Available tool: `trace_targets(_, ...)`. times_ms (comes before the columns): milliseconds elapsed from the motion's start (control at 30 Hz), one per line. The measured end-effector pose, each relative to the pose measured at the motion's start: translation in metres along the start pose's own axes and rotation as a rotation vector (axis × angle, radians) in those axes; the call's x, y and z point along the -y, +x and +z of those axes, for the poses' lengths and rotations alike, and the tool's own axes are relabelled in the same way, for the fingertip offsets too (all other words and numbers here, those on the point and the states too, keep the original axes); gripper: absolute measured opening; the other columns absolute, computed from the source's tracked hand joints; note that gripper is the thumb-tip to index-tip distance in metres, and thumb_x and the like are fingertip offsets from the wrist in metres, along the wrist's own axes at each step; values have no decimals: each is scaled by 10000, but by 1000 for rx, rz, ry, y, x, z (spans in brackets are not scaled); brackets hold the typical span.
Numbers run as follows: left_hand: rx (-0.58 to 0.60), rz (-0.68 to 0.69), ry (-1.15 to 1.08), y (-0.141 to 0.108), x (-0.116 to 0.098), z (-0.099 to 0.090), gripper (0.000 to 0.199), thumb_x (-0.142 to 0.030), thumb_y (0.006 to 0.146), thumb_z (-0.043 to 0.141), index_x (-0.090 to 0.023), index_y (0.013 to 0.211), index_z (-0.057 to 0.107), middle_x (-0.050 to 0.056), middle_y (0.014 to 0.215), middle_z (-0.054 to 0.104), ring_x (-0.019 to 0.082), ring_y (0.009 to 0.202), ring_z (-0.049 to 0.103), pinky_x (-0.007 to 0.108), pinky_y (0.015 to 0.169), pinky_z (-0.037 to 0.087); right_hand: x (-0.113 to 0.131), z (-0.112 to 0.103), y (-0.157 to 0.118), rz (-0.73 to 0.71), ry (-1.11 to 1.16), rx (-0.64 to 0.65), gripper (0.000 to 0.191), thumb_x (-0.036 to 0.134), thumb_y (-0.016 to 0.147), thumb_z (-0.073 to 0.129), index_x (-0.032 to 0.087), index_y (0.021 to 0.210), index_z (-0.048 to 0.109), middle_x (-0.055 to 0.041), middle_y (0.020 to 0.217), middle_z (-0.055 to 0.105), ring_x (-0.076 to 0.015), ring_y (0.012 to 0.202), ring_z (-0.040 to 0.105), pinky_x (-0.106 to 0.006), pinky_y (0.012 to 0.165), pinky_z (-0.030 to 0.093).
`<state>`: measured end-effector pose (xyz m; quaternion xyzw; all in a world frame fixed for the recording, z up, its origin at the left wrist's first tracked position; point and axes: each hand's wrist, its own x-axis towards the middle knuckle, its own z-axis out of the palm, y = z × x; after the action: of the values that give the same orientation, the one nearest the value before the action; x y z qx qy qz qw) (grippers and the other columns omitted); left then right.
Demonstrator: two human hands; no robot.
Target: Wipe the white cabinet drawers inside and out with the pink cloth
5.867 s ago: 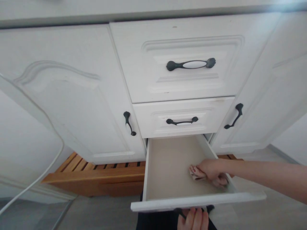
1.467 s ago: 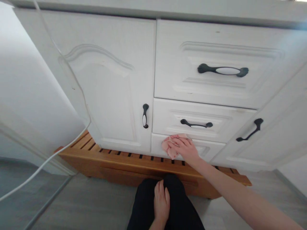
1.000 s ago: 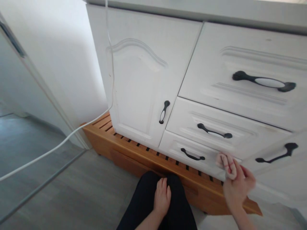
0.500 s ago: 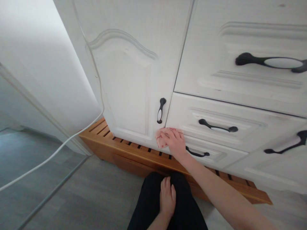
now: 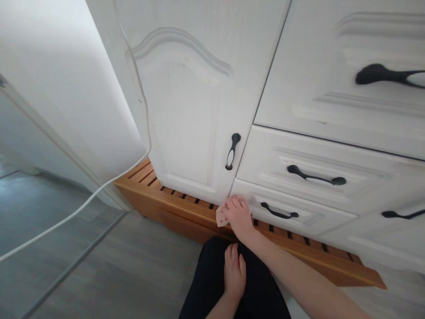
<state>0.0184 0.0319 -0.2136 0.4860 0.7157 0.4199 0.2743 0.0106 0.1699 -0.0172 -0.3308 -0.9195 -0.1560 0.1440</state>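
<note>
A pale pink cloth with red marks is bunched under my right hand, whose fingers are closed over it. Hand and cloth are low on the white cabinet, by the left end of the bottom drawer and just above the slatted wooden bench. Part of the cloth is hidden beneath the fingers. My left hand lies flat on my dark-trousered lap, fingers stretched out and holding nothing.
Left of the drawers is a cabinet door with a black-and-white handle. Black handles also stick out from the drawers, one close to my right hand. A white cable hangs down the door and runs across to the left.
My right hand has moved the cloth down from the door's lower corner to the bottom drawer's edge by the bench. The view has shifted slightly left; my left hand stays on my lap.
</note>
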Motion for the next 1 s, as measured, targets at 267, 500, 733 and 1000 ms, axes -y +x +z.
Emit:
trace_targets(267,-17,4,-34,1,-5,3,457,-290,980,318,-117,1311,581,169,1316,597,263,1277,548,489,1143,451,-66,-47,-13,91,-87,-222,144,216,938,639,282,1028,729,-36,1161,697,-264,1102,494,-419,886,325)
trace_targets(500,-17,22,20,-1,-1,0,456,-287,987,314,-137,1330,574,157,1323,601,249,1282,551,471,1144,454,-52,26,-36,-89,-57,-31,176,150,927,619,216,1055,720,-59,1122,719,-222,1074,566,-389,831,397)
trace_targets(733,-32,46,37,1,3,2,462,-319,993,314,-129,1319,579,165,1303,614,260,1277,563,467,1127,467,-35,8,-25,-147,-8,-37,221,220,1000,526,253,1111,714,-14,1246,707,-199,1258,539,-412,1036,418)
trace_targets(1000,-16,79,48,4,7,-3,470,-362,1007,275,-137,1288,577,163,1287,615,268,1258,562,497,1122,463,-91,-40,12,-254,113,-6,407,176,1051,377,303,1401,543,64,1506,541,-63,1368,454,-272,1059,411)
